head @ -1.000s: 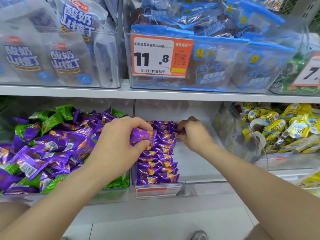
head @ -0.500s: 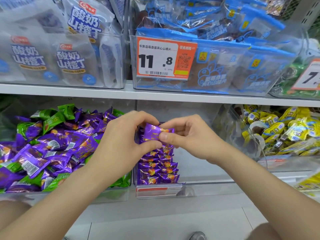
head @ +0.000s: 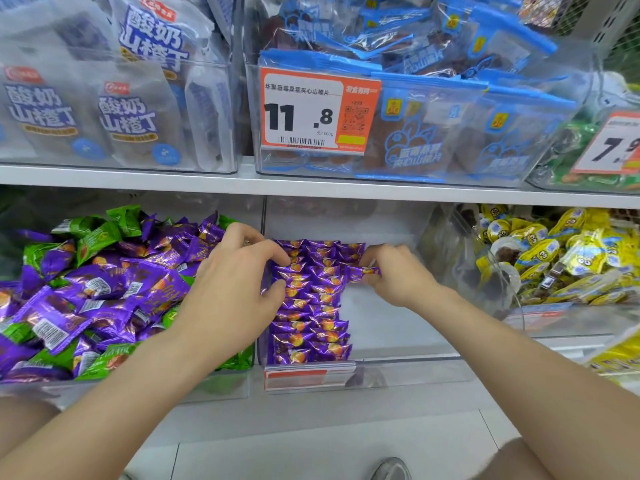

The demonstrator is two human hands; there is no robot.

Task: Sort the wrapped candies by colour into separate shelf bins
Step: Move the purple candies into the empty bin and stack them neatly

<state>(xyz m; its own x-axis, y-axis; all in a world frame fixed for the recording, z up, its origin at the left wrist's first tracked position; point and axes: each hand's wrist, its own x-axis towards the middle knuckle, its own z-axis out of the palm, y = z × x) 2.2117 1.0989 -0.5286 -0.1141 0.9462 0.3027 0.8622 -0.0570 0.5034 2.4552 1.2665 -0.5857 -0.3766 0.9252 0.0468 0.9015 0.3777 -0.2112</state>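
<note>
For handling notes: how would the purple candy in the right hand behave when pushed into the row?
Probably light: the right hand pinches the purple candy with fingertips alone. Its glossy wrapper likely slips and crinkles. Flattish, so unlikely to roll.

One view only: head-worn, wide-angle, straight lines bowed toward the edges. It faces forward and down at shop shelving, close in. The orange price tag point(head: 313, 112) sits above centre. The shelf board point(head: 138, 174) runs just below the tag, the clear bins lower still. Both forearms enter from the bottom corners, well below the tag. A shoe tip point(head: 391, 470) is at the bottom edge.
</note>
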